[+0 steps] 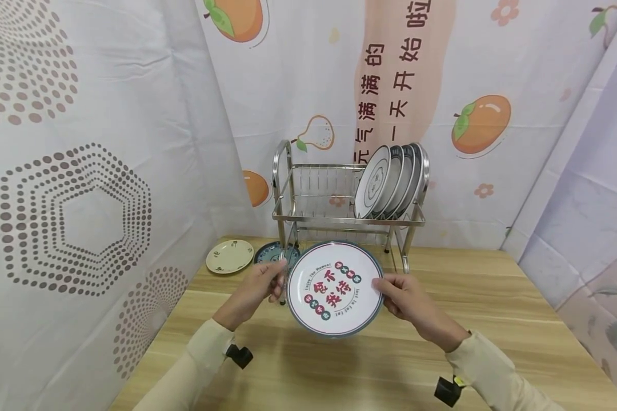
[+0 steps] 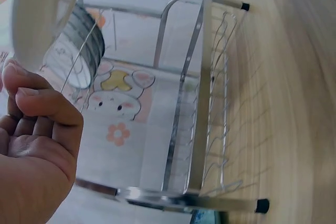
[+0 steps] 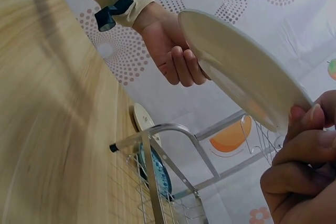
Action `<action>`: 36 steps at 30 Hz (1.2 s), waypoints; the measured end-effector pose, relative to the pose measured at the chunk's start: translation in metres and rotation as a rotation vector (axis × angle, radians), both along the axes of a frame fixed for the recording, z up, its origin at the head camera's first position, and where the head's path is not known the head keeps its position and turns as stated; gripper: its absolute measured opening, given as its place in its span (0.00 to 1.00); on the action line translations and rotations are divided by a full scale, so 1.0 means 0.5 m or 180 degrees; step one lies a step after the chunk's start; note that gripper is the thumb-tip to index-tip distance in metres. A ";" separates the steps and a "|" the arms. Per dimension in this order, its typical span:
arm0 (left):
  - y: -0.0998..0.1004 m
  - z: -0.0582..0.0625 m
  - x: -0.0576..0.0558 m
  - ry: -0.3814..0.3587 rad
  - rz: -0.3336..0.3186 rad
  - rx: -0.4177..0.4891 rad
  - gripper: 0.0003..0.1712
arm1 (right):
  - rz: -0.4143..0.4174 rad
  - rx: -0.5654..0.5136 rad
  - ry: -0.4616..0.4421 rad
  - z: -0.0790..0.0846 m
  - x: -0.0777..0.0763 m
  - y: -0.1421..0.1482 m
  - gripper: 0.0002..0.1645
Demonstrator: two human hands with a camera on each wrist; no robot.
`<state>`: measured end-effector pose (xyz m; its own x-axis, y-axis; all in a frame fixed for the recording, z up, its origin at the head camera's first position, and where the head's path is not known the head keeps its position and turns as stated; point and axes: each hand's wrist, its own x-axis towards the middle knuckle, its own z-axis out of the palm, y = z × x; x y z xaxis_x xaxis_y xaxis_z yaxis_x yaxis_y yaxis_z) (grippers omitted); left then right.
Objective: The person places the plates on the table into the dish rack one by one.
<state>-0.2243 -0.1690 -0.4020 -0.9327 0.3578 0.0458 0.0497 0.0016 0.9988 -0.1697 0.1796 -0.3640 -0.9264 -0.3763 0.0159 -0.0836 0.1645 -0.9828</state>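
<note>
Watching from my remote post, I see a white plate (image 1: 335, 288) with a dark blue-green rim held up between two hands, its printed face turned toward the head camera. The left hand (image 1: 259, 288) is on the plate's left edge, pinching the rim, with its other fingers curled in. On the opposite edge, the right hand (image 1: 411, 299) grips the rim as well, its thumb lying over the printed face and its fingers tucked behind. The plate thus sits directly between the two hands, at about the level of their fingertips, raised above the wooden table (image 1: 493, 325) and apart from it. My right wrist view gives me its pale underside, sloping from one hand to the other.

Just beyond the plate, from where I look, stands a metal dish rack (image 1: 339, 220); the plate covers part of its lower section in my head view. Several rimmed plates (image 1: 375, 182) stand on edge at the right end of its upper tier, leaning together. At the back left of the table I make out a cream plate (image 1: 229, 256), and just beside it a blue plate (image 1: 269, 253), partly hidden by the rack's left leg.
</note>
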 end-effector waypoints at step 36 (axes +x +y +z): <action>0.014 0.127 -0.112 0.0353 0.0686 0.0594 0.27 | -0.0474 0.0024 0.0316 0.056 0.017 0.046 0.21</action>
<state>-0.2803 -0.1618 -0.3384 -0.9718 0.1280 0.1980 0.1770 -0.1590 0.9713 -0.1612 0.2026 -0.3358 -0.9659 -0.2356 0.1077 -0.1544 0.1896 -0.9696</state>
